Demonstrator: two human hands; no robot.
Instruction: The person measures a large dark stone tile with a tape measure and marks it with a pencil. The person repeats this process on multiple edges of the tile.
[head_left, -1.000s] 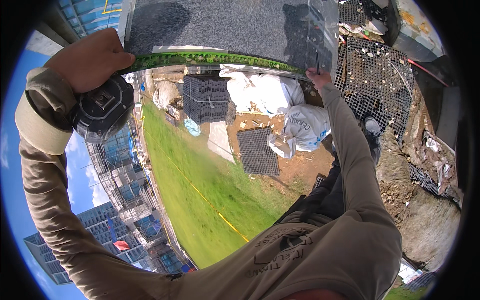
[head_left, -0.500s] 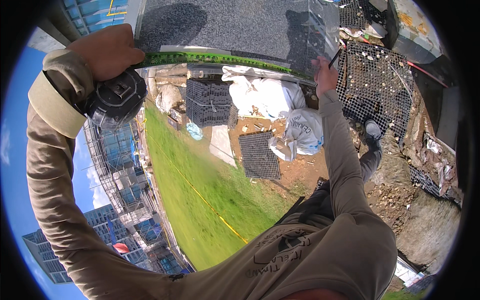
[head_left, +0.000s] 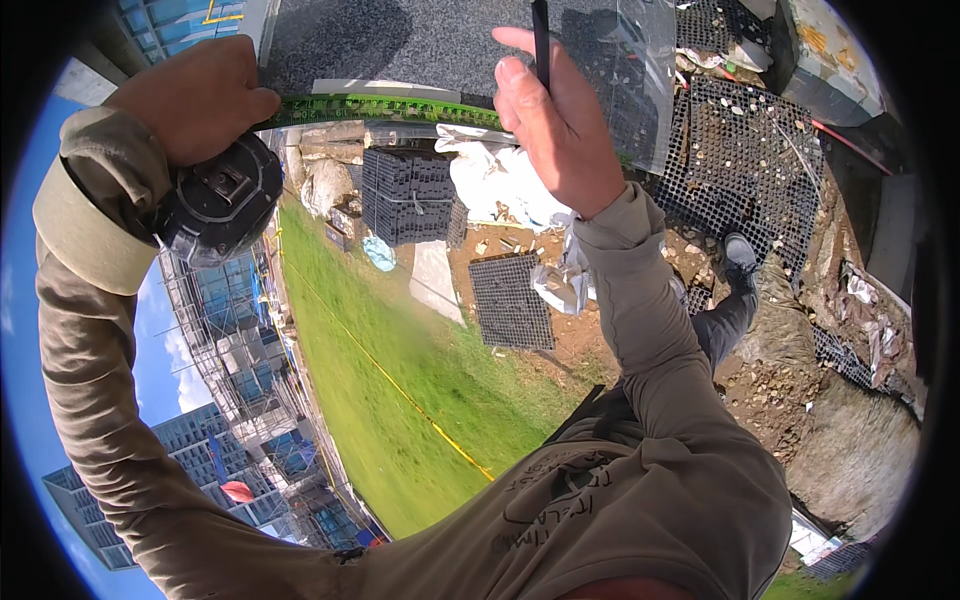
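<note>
My left hand (head_left: pixel 190 105) is closed at the near left corner of a grey speckled slab (head_left: pixel 335 45), pressing the green tape (head_left: pixel 390 108) along its edge; the black tape-measure case (head_left: pixel 220 200) sits just below the fingers. My right hand (head_left: pixel 555 130) is over the slab's near edge, a black pencil-like stick (head_left: pixel 541 40) held upright between its fingers, index finger stretched out to the left. The hand covers part of the tape. A clear sheet lies over the slab's right end.
Below are stacked plastic grids (head_left: pixel 410 195), white sacks (head_left: pixel 480 180) and a loose grid (head_left: pixel 510 300). More grids (head_left: pixel 750 160), rubble and a concrete block (head_left: pixel 825 60) stand at the right. Grass (head_left: pixel 370 400) with a yellow line runs to the left, scaffolded buildings beyond.
My right hand has risen from the slab's right end and moved left toward its middle with the stick. My left hand has shifted slightly but still holds the tape at the corner.
</note>
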